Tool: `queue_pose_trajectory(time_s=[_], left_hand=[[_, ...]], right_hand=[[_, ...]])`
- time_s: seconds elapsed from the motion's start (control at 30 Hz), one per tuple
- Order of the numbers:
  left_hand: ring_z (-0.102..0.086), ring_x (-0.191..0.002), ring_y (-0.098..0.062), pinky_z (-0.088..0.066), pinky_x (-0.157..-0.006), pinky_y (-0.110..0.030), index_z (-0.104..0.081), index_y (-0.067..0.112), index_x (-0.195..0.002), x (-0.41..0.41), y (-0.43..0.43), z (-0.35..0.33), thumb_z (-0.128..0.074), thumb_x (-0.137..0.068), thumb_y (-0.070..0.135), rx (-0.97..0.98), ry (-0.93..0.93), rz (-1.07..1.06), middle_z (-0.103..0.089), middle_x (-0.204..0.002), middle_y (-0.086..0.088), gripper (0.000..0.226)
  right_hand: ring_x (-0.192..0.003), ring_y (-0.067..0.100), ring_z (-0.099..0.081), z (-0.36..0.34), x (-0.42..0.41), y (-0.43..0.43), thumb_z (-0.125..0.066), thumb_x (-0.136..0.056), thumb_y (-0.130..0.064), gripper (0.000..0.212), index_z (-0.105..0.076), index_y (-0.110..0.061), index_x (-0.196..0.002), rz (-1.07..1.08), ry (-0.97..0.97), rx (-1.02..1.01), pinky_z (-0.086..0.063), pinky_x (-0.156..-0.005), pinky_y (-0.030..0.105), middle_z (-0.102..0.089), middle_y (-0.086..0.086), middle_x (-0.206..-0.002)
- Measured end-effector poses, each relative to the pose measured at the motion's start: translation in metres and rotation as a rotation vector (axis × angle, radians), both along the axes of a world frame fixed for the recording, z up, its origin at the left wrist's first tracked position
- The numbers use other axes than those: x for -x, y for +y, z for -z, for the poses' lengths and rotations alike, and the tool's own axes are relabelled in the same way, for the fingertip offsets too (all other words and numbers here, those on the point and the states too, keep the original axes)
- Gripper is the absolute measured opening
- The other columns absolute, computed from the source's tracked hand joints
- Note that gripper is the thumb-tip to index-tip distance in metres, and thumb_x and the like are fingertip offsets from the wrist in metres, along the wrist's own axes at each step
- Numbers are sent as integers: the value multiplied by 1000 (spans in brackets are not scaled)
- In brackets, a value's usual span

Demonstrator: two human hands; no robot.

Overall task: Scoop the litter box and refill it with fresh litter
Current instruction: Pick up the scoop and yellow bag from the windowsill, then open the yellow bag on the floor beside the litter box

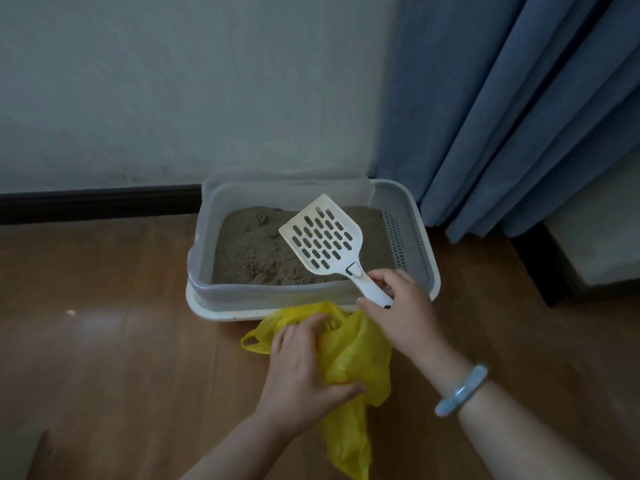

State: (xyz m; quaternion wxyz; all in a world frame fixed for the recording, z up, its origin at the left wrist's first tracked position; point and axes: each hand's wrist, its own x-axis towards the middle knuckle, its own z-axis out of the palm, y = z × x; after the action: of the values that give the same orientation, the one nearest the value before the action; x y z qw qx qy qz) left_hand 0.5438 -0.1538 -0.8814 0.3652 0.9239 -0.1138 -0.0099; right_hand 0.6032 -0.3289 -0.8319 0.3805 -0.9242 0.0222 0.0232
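A white litter box (207, 265) stands on the wooden floor against the wall, filled with brownish-grey litter (256, 251). My right hand (401, 310) grips the handle of a white slotted scoop (322, 237), whose empty blade hangs tilted above the litter. In front of the box, my left hand (304, 365) clutches a crumpled yellow plastic bag (356, 358), holding its mouth near the box's front rim. A pale bangle (460, 389) sits on my right wrist.
Blue curtains (519, 116) hang at the right, close to the box's right side. A dark low ledge (568, 258) lies beyond them. A black skirting board (97, 202) runs along the wall. Wooden floor (121, 341) stretches to the left, with a small crumb (71, 311) on it.
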Motion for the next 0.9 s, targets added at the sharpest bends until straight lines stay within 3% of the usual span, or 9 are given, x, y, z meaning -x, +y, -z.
queue_pose_trajectory(time_s=[0.13,0.27,0.5,0.7,0.83,0.9], left_hand=[[-22,-108,7,-23,-104,-31,-33,27,-133,8,-7,1,-64,-54,76,16,56,38,-38,-116,17,98],[-31,-109,2,-17,-104,-25,-28,32,-129,2,-4,2,-59,-58,82,-7,14,114,-41,-112,18,92],[-37,-109,-3,-16,-105,-28,-28,31,-129,7,2,-4,-51,-59,88,-10,-5,104,-41,-108,16,93],[-38,-113,-7,-13,-108,-28,-33,24,-136,11,4,-8,-50,-63,84,-95,35,128,-38,-109,17,96],[-37,-116,-4,-10,-110,-26,-30,24,-139,15,5,-15,-51,-65,79,-127,71,122,-38,-110,18,95],[-42,-114,-6,-10,-110,-25,-33,23,-137,20,6,-13,-53,-64,76,-121,57,126,-40,-108,18,93]], right_hand=[[-85,6,-55,3,-10,-4,-74,-78,-21,36,-62,-21,-111,27,0,-13,-45,-71,19,-57,-7,-98],[-92,12,-59,-5,-43,-3,-74,-78,-24,37,-61,-22,-112,22,61,-16,-50,-81,33,-61,-8,-98],[-121,11,-48,-6,-60,12,-75,-78,-24,62,-47,-24,-133,-27,50,-67,-33,-91,20,-54,-6,-131],[-113,8,-51,-1,-32,7,-75,-78,-25,46,-57,-27,-120,-115,5,-84,-39,-95,24,-58,-8,-118],[-102,2,-47,-10,-2,-4,-74,-78,-21,32,-63,-26,-108,-195,-115,-49,-32,-85,7,-56,-17,-102],[-96,0,-48,-7,17,-9,-72,-77,-24,26,-66,-24,-103,-266,-151,-18,-32,-82,4,-57,-17,-96]])
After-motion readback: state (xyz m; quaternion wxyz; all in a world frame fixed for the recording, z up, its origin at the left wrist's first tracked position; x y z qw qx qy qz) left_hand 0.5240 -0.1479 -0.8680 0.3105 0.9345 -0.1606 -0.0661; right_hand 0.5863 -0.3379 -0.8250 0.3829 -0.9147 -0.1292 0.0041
